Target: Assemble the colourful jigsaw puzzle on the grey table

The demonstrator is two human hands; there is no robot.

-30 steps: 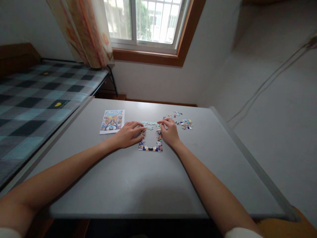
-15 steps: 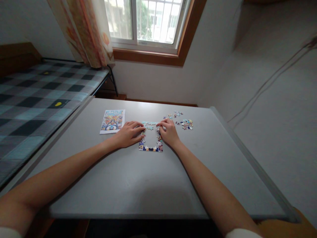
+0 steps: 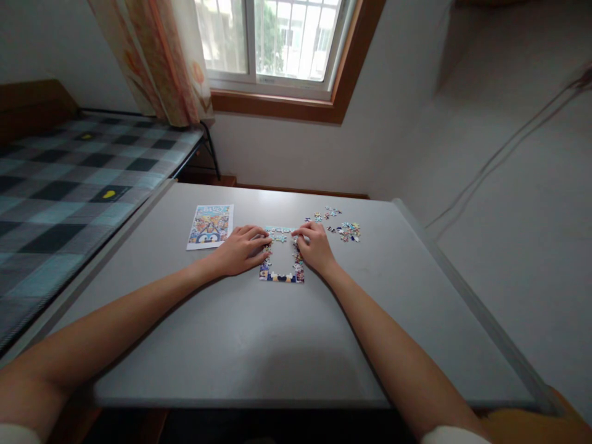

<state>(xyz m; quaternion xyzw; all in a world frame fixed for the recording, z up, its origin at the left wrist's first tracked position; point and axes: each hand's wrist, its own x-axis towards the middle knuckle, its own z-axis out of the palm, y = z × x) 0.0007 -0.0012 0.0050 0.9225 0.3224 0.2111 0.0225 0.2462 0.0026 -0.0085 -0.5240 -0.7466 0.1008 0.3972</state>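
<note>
Little has been changed over the last second: the index finger of the right hand (image 3: pixel 316 246) has been drawn slightly nearer at the upper right corner of the multicoloured, hollow rectangular jigsaw border (image 3: pixel 282 279), which is laid on the smooth grey table (image 3: pixel 277 333). A small adjustment, rather than added progress, is suggested; the middle is left unfilled. The border's left side is touched by the loosely spread, ungripping fingers of the left hand (image 3: pixel 240 251). Whether a piece is pinched by the curled right fingers cannot be told.
</note>
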